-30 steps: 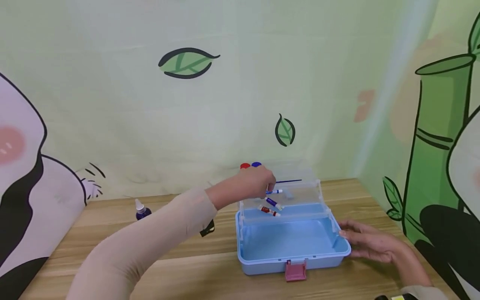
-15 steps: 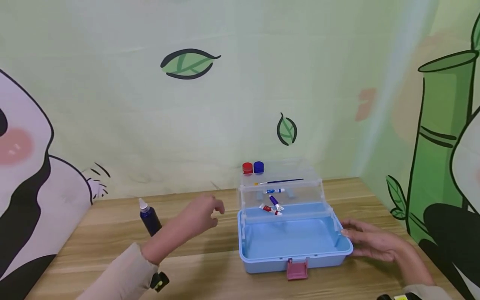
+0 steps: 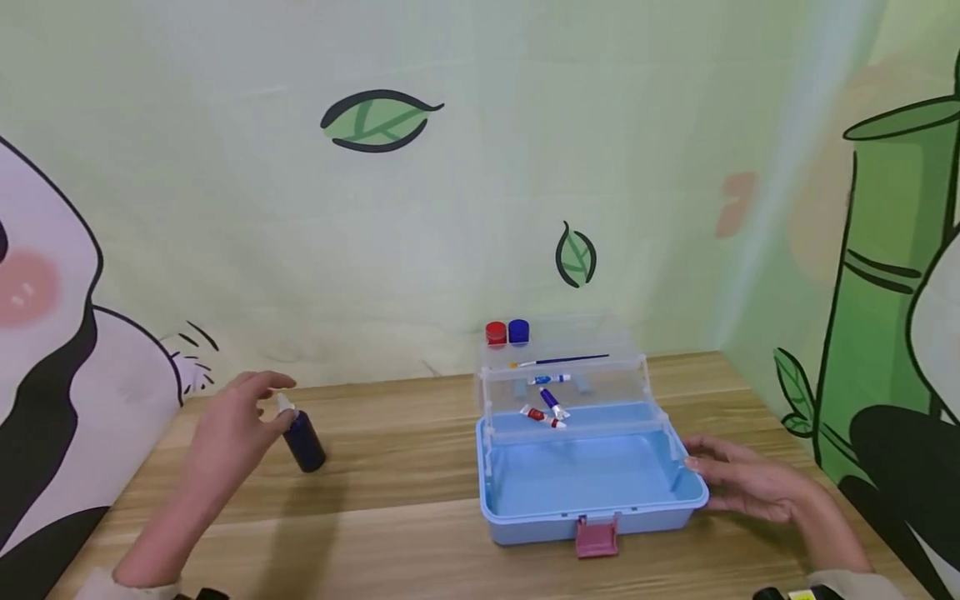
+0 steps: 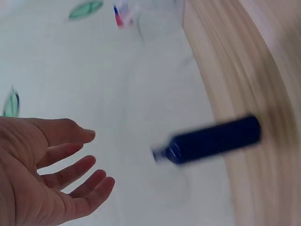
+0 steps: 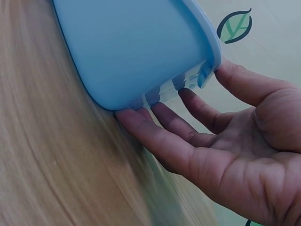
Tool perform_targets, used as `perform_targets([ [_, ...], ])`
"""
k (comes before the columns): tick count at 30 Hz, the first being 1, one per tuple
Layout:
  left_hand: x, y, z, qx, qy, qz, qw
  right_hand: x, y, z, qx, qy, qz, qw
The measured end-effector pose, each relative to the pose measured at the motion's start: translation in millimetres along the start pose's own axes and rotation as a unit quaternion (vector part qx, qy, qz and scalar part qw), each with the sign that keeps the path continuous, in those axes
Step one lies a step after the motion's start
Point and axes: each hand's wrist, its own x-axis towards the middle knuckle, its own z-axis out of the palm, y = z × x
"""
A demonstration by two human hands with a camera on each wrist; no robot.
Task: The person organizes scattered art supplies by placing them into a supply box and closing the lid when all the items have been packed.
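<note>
My left hand [image 3: 232, 417] is beside a dark blue squeeze bottle [image 3: 303, 442] with a white nozzle, which stands upright on the table. Thumb and fingers are spread around the nozzle in the head view; the left wrist view shows a gap between the fingers and the bottle [image 4: 211, 141]. To the right is a light blue box [image 3: 555, 533], its lid up and its clear tiered trays raised. My right hand [image 3: 750, 483] rests against the box's right end. In the right wrist view the thumb meets the rim and the fingertips touch the outer wall [image 5: 136, 52].
Red and blue paint jars [image 3: 518, 332] stand on the upper tray. A paintbrush [image 3: 562, 361] and several small paint tubes, one of them red [image 3: 542, 416], lie on the tiers below. A pink latch [image 3: 597, 537] hangs at the front. A printed cloth backdrop [image 3: 450, 233] borders the wooden table.
My left hand has withdrawn from the raised trays and moved left to the bottle, leaving a blue paint tube lying on a tier. My right hand has stayed at the box's end.
</note>
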Motion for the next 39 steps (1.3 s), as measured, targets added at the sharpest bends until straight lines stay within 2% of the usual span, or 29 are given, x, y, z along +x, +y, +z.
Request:
perform_targets([
  [3, 2.9, -28.3, -3.7, -0.006, 0.001, -0.007, 1.0, -1, 1, -0.4, 0.002, -0.003, -0.005, 1.0],
  [8, 2.6, -81.1, 13.2, -0.048, -0.065, -0.054, 0.9953, -1, 1, 0.7, 0.003, -0.005, -0.009, 1.0],
  [11, -2.6, -105.8, 30.2, -0.097, -0.106, -0.077, 0.9866, 0, 0, 2.1, 0.005, -0.004, -0.006, 1.0],
  [14, -8.0, -119.2, 46.7, -0.169, -0.128, -0.09, 0.9731, 1, 0, 3.7, 0.009, -0.001, -0.001, 1.0],
  [16, -9.9, -122.5, 54.7, -0.211, -0.129, -0.1, 0.9637, 2, 1, 4.6, 0.007, -0.003, -0.001, 1.0],
  [18, -10.3, -123.5, 60.4, -0.233, -0.119, -0.108, 0.9591, 4, 1, 5.1, 0.009, -0.008, -0.005, 1.0],
  [23, -8.3, -122.4, 68.8, -0.24, -0.103, -0.128, 0.9568, 6, 1, 3.2, 0.013, -0.019, -0.011, 1.0],
  [34, -7.1, -110.3, 84.8, -0.241, -0.067, -0.163, 0.9543, 1, -1, -1.1, 0.003, -0.007, -0.005, 1.0],
  [39, -7.2, -107.9, 88.2, -0.238, -0.066, -0.176, 0.9528, -1, 0, -1.5, 0.002, -0.004, -0.003, 1.0],
])
